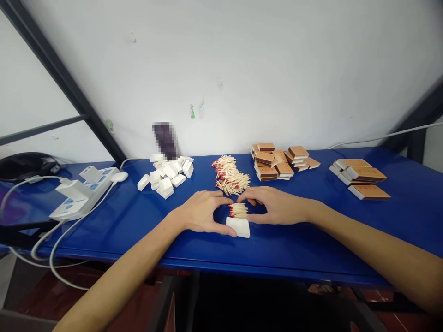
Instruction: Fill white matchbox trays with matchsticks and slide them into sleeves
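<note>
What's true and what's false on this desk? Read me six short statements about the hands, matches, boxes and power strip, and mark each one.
1. The left hand has its thumb at a white box. True.
2. A small row of matches lies between the left hand and the right hand. True.
3. The row's red heads point toward the right hand. False: toward the left.
4. White boxes are heaped between the power strip and the loose match pile. True.
5. Orange matchboxes lie left of that pile. False: the orange matchboxes lie right of it.
6. Nothing is plugged into the strip. False: white adapters are.
</note>
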A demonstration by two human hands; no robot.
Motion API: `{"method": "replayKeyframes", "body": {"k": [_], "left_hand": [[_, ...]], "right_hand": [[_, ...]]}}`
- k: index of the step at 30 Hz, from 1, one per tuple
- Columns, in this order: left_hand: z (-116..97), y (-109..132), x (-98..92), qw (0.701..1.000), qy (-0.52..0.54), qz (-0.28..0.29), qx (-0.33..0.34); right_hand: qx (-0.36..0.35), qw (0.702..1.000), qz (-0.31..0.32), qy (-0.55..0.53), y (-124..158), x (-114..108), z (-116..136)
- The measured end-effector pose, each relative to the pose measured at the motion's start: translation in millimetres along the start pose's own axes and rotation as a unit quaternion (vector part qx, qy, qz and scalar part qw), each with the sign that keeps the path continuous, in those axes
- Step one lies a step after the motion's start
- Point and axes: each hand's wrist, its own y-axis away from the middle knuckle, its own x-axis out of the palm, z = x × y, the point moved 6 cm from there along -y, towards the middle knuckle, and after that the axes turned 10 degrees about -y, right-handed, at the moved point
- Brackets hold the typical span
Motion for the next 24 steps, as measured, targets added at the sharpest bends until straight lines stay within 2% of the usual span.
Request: {"method": "replayKeyframes", "body": {"k": [11,24], "left_hand": [[-6.8,-0.4,0.6,0.999,-0.045,-0.017,-0.015],[-10.4,-1.2,0.7,0.999,-0.028,-0.036,0.000]], "right_hand": [[-0.006,1.000,0.009,0.021,0.9,1.1,2.2],[-0.033,0.998,-0.044,0.003,-3.3,6.8,-2.4]]}}
